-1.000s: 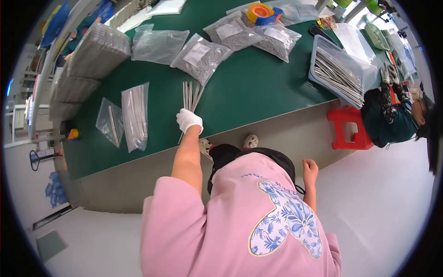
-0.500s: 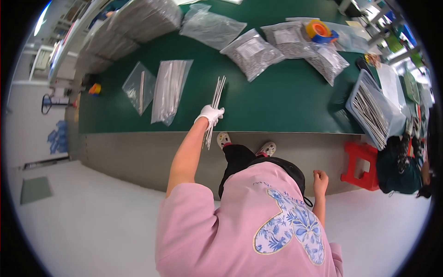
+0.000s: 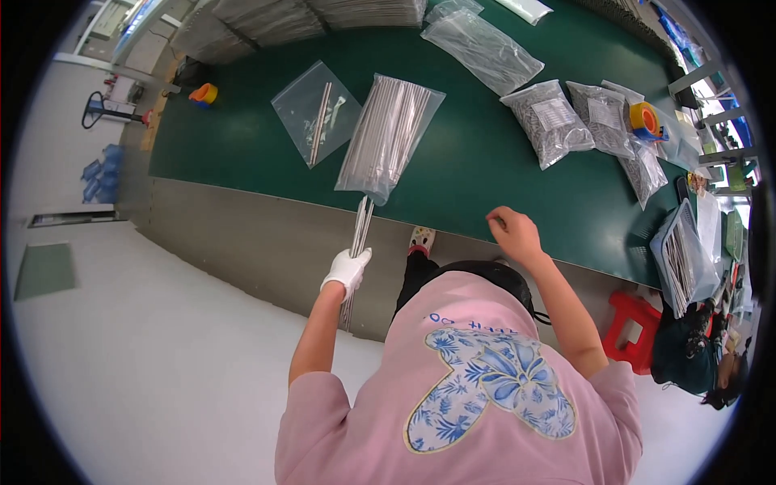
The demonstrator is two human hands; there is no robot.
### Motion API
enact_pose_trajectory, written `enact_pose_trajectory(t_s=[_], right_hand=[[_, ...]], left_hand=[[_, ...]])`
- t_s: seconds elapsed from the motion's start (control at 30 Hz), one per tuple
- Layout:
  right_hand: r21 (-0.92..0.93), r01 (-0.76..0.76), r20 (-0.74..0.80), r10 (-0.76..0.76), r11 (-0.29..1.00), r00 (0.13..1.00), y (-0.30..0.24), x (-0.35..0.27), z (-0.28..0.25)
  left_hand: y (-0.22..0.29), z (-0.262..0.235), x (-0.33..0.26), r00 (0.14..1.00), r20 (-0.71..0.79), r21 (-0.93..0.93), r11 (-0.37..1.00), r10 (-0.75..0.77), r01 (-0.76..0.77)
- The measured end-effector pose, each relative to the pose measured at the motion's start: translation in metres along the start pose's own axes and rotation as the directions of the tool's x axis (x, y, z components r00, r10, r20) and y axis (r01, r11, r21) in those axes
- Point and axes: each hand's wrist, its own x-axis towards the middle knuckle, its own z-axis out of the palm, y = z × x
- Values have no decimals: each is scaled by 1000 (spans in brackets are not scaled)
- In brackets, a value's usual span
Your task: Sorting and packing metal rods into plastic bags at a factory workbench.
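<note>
My left hand [image 3: 347,272], in a white glove, is closed round a bundle of thin metal rods [image 3: 363,222]. The rods stand up from the fist, just off the table's front edge, and their upper ends reach the lower end of a clear bag full of similar rods [image 3: 390,129]. To the left of that bag lies a flat clear bag [image 3: 295,105] with a few rods and small pale pieces on or in it. My right hand [image 3: 516,234] is bare, its fingers curled in, by the front edge of the table; nothing shows in it.
Several clear bags of small grey parts [image 3: 550,121] lie on the green table [image 3: 461,174], with an orange-and-blue tape roll [image 3: 645,121] by them. At right a blue bin [image 3: 679,250] holds rods, above a red stool [image 3: 630,331]. Wrapped stacks [image 3: 283,28] stand at the back.
The view has turned, and I am nearer the bagged rods. My left hand has brought the bundle back from over the table to the bag's lower end. My right hand has risen to the table edge.
</note>
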Motion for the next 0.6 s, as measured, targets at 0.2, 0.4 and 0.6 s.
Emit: enact_pose_trajectory(t_s=[0.2,0.4,0.6], right_hand=[[-34,-49,62,51,998,997,-39,7,31],[-6,-109,45,109,994,993,-65,18,64],[-169,16,116,4,986,993,-131,68,131]], left_hand=[[40,-15,52,978,96,147,969,187,-200],[35,-22,76,939,142,210,917,314,-339],[65,-31,92,928,307,277,913,211,-299]])
